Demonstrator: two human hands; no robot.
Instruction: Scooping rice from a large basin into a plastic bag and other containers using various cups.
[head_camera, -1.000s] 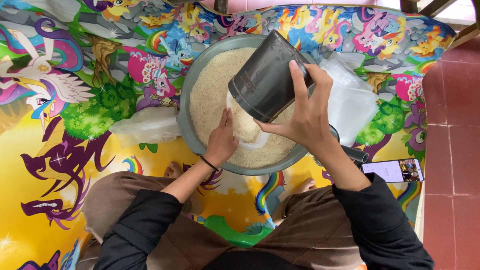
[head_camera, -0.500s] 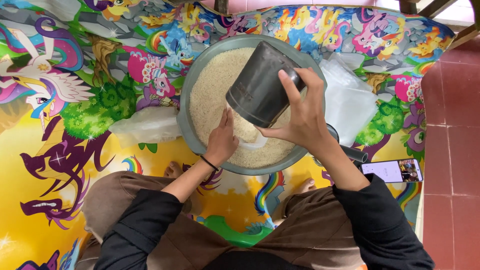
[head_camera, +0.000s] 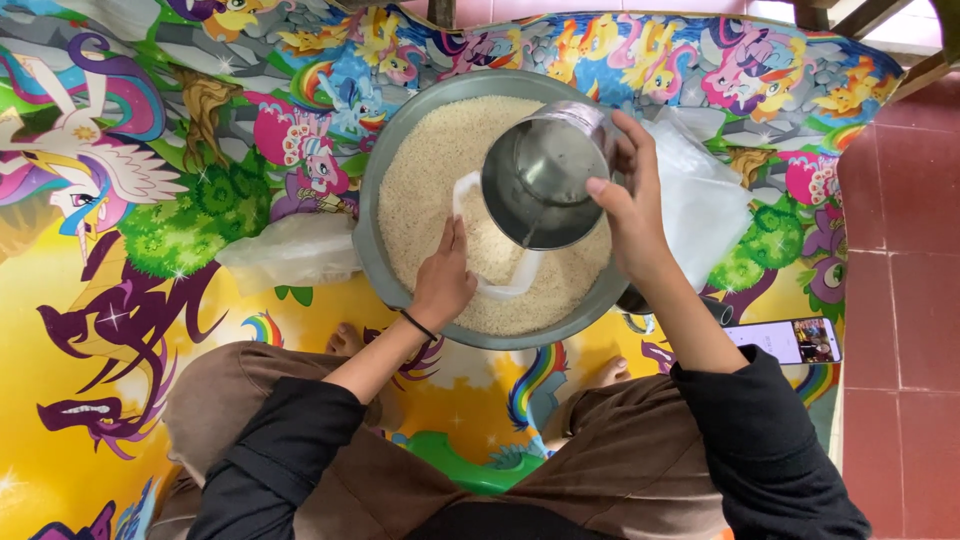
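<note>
A wide grey basin full of white rice sits on a colourful cartoon mat. My right hand grips a metal cup tilted mouth towards me above the rice, its inside looking empty. My left hand rests in the rice and holds open a clear plastic bag with rice inside it, just below the cup. A dark band circles my left wrist.
Clear plastic bags lie left of the basin and right of it. A phone lies on the mat at right, beside a red tiled floor. I sit on a green stool, my knees near the basin.
My right hand has swung the metal cup from bottom-up over the bag round to mouth-up. The left hand has kept its hold on the bag.
</note>
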